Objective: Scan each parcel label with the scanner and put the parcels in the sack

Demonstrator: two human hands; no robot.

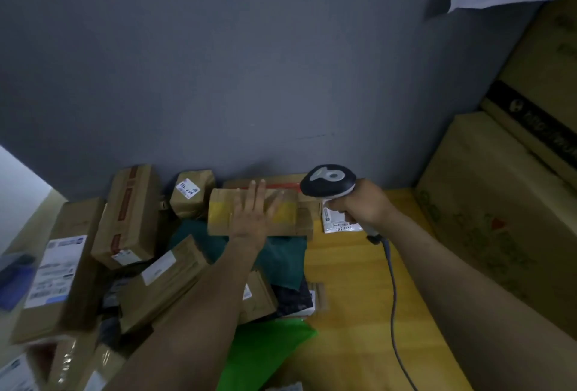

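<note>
Parcel with yellow tape point(218, 219) is pressed under the straight, spread fingers of the left hand point(249, 219), near the grey wall point(218, 78). The barcode scanner point(329, 180) is gripped by the curled fingers of the right hand point(363, 203), just right of the left fingertips, with its cable point(392, 297) hanging below. A bright green bag point(265, 353) is seen below the left wrist; its contents cannot be told. Other cardboard parcels point(128, 219) are heaped left of the fingers on a yellow wooden table point(352, 281). Large cartons point(499, 219) are stacked right of the scanner hand.
</note>
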